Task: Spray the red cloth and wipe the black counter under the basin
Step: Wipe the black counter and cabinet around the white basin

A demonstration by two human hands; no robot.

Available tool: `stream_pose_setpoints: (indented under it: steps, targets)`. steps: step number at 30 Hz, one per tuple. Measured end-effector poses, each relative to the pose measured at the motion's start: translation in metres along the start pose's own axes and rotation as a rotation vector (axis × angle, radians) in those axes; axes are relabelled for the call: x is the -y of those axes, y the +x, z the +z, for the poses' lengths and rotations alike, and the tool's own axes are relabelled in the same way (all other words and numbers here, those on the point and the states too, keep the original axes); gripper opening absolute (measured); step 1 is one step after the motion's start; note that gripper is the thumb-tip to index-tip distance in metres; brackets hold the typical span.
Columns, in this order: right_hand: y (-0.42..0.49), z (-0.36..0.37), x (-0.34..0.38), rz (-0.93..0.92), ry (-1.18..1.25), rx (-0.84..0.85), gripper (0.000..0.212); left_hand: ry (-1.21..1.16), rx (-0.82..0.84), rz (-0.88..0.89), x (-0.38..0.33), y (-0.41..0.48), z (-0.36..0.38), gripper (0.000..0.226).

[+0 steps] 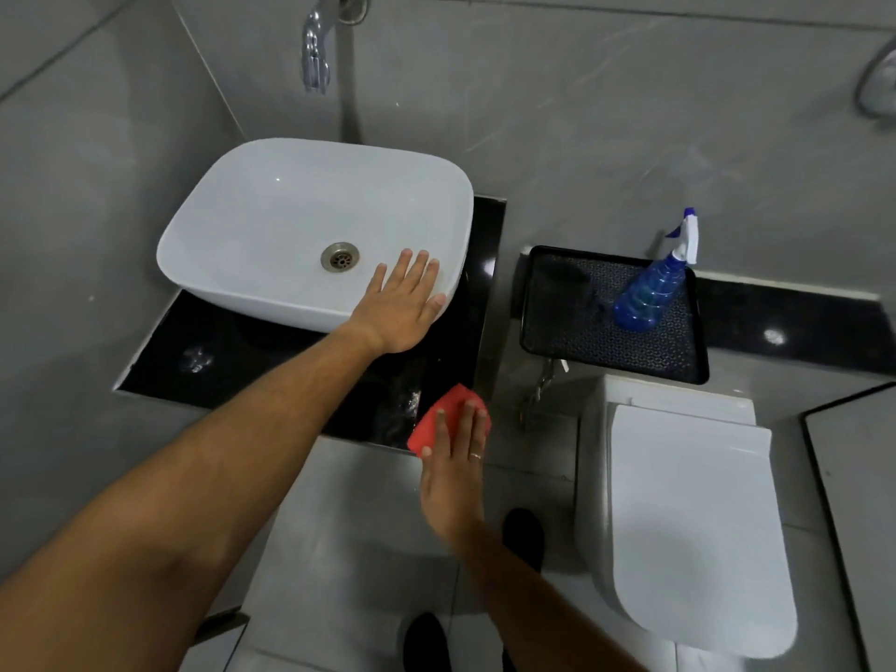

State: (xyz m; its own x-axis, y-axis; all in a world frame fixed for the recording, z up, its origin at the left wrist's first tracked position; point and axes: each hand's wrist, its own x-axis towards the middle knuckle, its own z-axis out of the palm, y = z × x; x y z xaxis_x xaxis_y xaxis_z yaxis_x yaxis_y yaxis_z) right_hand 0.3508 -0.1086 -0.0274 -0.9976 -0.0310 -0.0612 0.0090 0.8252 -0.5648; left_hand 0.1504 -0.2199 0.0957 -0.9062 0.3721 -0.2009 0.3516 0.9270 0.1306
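Note:
A white basin [271, 225] stands on the glossy black counter [228, 361]. My left hand [402, 308] lies flat with spread fingers on the basin's front right rim. My right hand [456, 468] presses flat on a folded red cloth [439, 412] at the counter's front right corner, fingers straight on top of it. A blue spray bottle [652, 288] with a white and blue trigger stands apart on a black tray [582, 351] to the right.
A chrome tap [315, 55] juts from the grey wall above the basin. A white toilet [688, 516] with its lid down stands at the right below the tray. My dark shoes [521, 535] rest on the pale tiled floor.

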Motion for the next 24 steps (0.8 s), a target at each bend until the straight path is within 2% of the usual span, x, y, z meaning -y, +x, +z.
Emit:
stream_pose_setpoints:
  steps: [4, 9, 15, 17, 19, 24]
  targets:
    - [0.021, -0.002, 0.005, 0.194, 0.22, -0.033, 0.061, 0.016, -0.001, 0.089, 0.006, 0.004, 0.0, 0.069]
    - [0.099, -0.024, -0.013, 0.19, 0.292, -0.046, 0.063, -0.009, -0.034, 0.126, 0.0, 0.012, 0.002, 0.067]
    - [0.251, -0.058, -0.044, 0.183, 0.274, -0.018, 0.064, -0.023, -0.038, 0.11, -0.011, 0.016, -0.002, 0.065]
    - [0.316, -0.066, -0.051, 0.164, 0.236, 0.008, 0.063, -0.029, -0.043, 0.061, -0.007, 0.025, -0.004, 0.064]
    - [0.353, -0.08, -0.064, 0.131, 0.104, -0.014, 0.062, -0.013, -0.063, 0.102, -0.011, 0.019, -0.003, 0.063]
    - [0.422, -0.087, -0.073, -0.142, -0.266, 0.044, 0.062, -0.025, -0.074, 0.072, -0.006, 0.025, 0.001, 0.063]
